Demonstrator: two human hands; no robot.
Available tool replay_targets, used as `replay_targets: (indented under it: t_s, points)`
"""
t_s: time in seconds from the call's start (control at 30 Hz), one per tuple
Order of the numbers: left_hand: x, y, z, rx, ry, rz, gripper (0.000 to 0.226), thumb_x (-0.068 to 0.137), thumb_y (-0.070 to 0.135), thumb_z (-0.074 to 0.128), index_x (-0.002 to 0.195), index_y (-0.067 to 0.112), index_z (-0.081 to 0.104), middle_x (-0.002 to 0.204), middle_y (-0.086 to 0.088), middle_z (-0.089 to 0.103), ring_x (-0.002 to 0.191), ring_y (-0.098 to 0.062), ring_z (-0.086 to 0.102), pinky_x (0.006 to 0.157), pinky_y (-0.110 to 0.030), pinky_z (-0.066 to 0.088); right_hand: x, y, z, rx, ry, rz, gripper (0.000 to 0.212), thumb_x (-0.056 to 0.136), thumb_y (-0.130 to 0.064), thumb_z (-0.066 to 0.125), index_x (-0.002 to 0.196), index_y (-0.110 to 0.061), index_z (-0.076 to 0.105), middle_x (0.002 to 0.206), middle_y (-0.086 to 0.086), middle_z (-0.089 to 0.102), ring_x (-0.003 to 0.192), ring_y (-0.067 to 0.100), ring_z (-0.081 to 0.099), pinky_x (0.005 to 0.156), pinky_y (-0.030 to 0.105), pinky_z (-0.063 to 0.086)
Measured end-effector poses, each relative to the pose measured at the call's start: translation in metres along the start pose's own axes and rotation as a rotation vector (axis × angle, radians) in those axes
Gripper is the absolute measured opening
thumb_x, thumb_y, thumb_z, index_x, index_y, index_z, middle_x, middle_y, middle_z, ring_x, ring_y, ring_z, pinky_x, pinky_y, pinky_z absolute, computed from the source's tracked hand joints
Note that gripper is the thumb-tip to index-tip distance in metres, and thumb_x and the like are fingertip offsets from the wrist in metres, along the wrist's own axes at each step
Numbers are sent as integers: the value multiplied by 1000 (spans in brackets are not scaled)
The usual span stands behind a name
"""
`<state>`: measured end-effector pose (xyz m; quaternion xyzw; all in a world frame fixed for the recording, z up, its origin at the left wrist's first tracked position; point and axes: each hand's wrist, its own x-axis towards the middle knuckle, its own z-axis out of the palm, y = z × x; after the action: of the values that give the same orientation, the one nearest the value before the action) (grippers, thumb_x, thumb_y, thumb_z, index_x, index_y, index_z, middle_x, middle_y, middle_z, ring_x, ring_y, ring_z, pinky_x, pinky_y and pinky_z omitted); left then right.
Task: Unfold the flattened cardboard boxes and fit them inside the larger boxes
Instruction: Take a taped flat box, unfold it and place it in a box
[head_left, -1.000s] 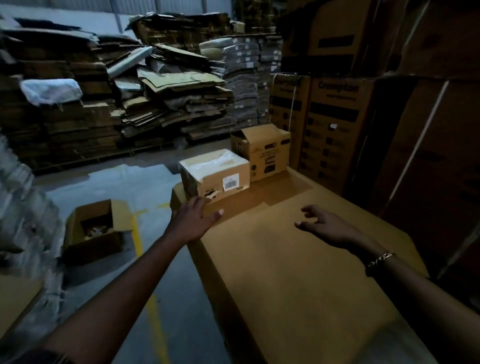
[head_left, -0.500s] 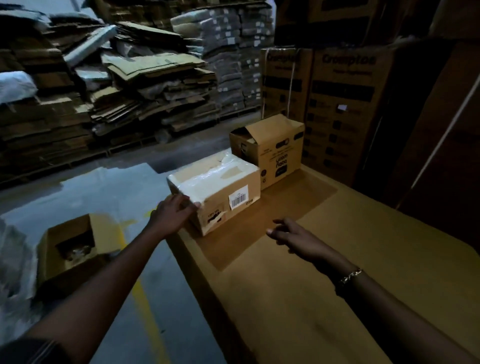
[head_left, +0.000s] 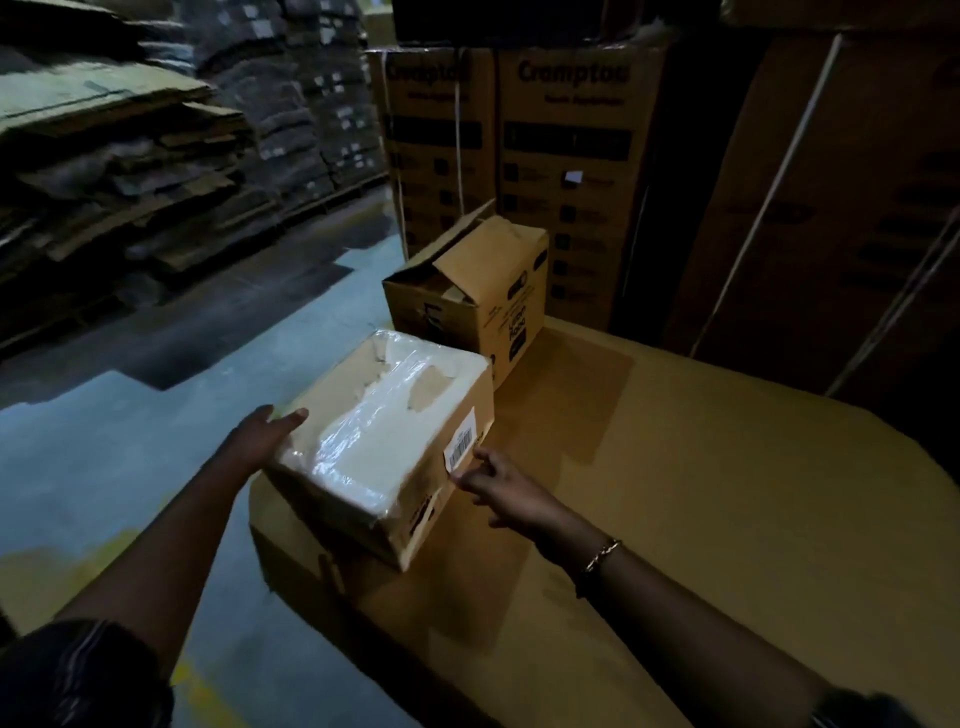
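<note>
We count two boxes near the cardboard surface's far left corner: taped box, open-flapped box. Our left hand presses flat-fingered against the taped box's left side; our right hand touches its labelled side, fingers loose.

Left hand and right hand against taped box on carton

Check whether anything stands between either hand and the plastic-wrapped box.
Nothing visible does. The left hand lies against the left side of the plastic-wrapped box, and the right hand has its fingertips at the box's right face, beside the barcode label. The open-flapped box stands behind it, out of both hands' way.
</note>
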<state>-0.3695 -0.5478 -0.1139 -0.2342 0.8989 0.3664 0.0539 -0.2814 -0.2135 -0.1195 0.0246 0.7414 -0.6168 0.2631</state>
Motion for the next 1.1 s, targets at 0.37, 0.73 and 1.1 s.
replay_targets:
  t_s: [0.37, 0.73, 1.1]
  points:
    - [-51, 6, 74, -228, -301, -14, 70, 77, 64, 74, 124, 13, 67, 111, -9, 72, 94, -26, 69, 87, -38, 56, 12, 10, -24, 138, 235, 3, 42, 95, -50, 59, 130, -29, 48, 126, -2, 63, 100, 14, 64, 83, 34, 57]
    - [-212, 60, 197, -288, -412, 204, 55, 80, 65, 69, 123, 32, 62, 108, 8, 70, 98, -17, 67, 83, -33, 55, -123, 90, -164, -184, 417, 103, 50, 83, -62, 66, 123, -32, 60, 109, -7, 70, 94, 18, 70, 80, 40, 61]
    - [-276, 108, 262, -264, -425, 529, 29, 89, 28, 74, 117, 30, 64, 108, 8, 72, 94, -4, 68, 82, -26, 56, -256, 133, -221, -210, 628, -167, 27, 99, -28, 58, 121, -42, 52, 119, -19, 60, 87, -12, 64, 62, 11, 49]
